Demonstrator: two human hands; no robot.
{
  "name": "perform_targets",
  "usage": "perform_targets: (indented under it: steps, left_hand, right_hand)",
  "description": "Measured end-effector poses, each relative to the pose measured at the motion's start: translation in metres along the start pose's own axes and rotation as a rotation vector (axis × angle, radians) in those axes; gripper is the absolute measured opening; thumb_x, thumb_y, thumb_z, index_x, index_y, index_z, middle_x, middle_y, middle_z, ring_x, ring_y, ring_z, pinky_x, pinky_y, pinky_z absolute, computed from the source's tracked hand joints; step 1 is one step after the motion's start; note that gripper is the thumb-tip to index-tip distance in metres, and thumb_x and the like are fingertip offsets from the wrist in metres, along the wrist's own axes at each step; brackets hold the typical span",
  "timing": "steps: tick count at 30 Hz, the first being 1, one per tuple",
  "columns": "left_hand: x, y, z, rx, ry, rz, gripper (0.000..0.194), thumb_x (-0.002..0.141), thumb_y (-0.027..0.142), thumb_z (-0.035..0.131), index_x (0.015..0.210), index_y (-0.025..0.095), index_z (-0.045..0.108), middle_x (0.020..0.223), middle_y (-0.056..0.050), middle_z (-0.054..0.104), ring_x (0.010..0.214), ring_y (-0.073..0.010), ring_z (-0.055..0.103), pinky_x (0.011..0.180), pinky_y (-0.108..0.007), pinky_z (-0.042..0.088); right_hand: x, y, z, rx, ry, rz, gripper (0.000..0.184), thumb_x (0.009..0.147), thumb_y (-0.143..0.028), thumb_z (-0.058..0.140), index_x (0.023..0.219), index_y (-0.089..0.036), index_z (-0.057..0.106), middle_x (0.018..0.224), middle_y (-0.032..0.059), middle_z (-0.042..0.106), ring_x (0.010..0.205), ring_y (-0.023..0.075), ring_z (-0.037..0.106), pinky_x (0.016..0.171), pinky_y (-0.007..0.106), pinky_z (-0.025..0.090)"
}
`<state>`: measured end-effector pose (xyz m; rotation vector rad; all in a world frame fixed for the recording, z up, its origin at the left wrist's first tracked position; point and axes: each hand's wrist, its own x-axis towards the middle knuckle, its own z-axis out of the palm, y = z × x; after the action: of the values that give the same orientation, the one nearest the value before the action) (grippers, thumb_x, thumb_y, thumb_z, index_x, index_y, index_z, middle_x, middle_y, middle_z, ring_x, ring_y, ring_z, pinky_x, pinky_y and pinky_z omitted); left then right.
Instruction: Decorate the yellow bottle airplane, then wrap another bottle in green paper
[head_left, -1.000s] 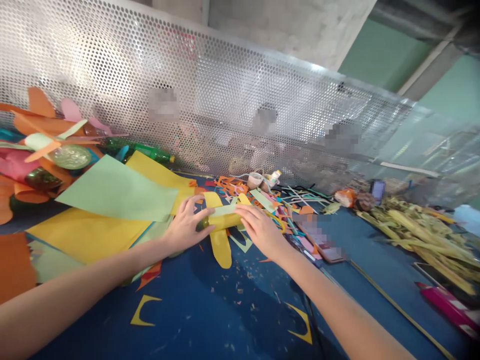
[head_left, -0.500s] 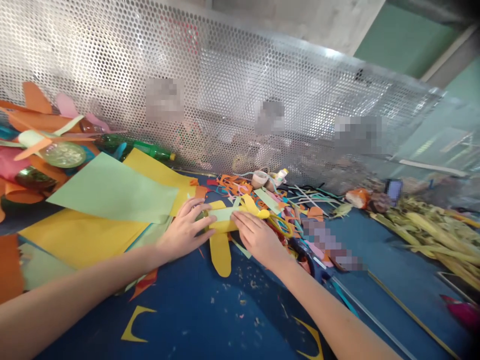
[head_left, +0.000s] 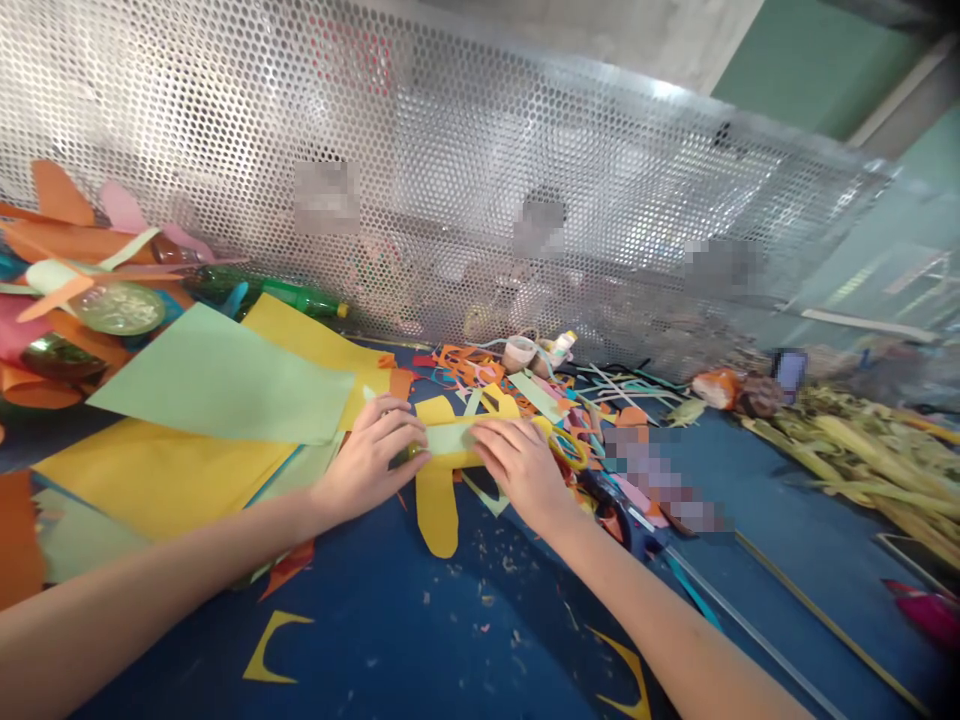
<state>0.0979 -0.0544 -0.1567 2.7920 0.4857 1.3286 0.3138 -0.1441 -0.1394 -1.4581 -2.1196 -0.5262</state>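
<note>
"Yellow paper wraps the tube (head_left: 463, 461) between the two hands, just above the blue table (head_left: 375, 620) or on it; I can't tell which."

"How is it gripped?"

"Narrowly. The left hand (head_left: 371, 452) holds one end between fingers and thumb; the right hand (head_left: 523, 472) holds the other with bent fingers, which also touch a pale green strip (head_left: 448, 438) along the top."

"Any writing?"

"Nearby, the green bottle (head_left: 300, 299) has a label too small to read."

"And containers?"

"That bottle lies on its side, yellow cap to the right. Beyond the paper scraps (head_left: 469, 368), a small tub (head_left: 517, 352) stands beside a white bottle (head_left: 561, 347); their contents I can't make out."

"Which way does the tube point?"

"Its long axis runs left to right, and one rounded yellow flap (head_left: 437, 520) sticks out toward the person."
</note>
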Motion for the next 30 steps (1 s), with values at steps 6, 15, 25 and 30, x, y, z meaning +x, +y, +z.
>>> perform_targets:
  steps: [6,15,25,30]
  left_hand:
    - [0.000,0.001,0.001,0.063,0.024,-0.058,0.014,0.084,0.020,0.059,0.098,0.021,0.060,0.096,-0.003,0.065,0.107,-0.0234,0.050,0.106,-0.053,0.031]
    - [0.001,0.000,0.001,0.053,0.028,-0.074,0.015,0.084,0.019,0.058,0.099,0.022,0.060,0.096,-0.003,0.066,0.104,-0.0234,0.052,0.105,-0.054,0.031]
    - [-0.002,0.001,0.002,0.028,0.019,-0.031,0.021,0.083,0.013,0.055,0.100,0.023,0.062,0.095,-0.003,0.064,0.105,-0.0225,0.050,0.102,-0.050,0.036]
    - [-0.003,0.001,0.003,0.048,0.003,-0.017,0.020,0.085,0.012,0.053,0.101,0.022,0.062,0.098,-0.005,0.062,0.106,-0.0238,0.048,0.102,-0.052,0.035]
  right_hand:
    - [0.001,0.003,0.001,-0.096,-0.007,0.057,0.021,0.091,-0.027,0.053,0.106,-0.021,0.066,0.101,0.0056,0.069,0.099,0.0220,0.055,0.097,0.043,0.037]
    - [0.000,0.000,0.000,-0.221,-0.011,0.176,0.027,0.090,-0.035,0.053,0.106,-0.019,0.067,0.107,0.0077,0.065,0.106,0.0252,0.051,0.106,0.045,0.030]
    - [-0.002,-0.013,-0.004,-0.147,-0.179,-0.120,0.041,0.097,-0.034,0.040,0.137,-0.034,0.042,0.140,0.0007,0.048,0.130,0.0207,0.038,0.112,0.053,0.014]
    - [-0.001,-0.013,-0.003,-0.157,-0.118,-0.067,0.034,0.096,-0.029,0.042,0.129,-0.030,0.052,0.131,0.0009,0.058,0.124,0.0203,0.048,0.113,0.055,0.009]
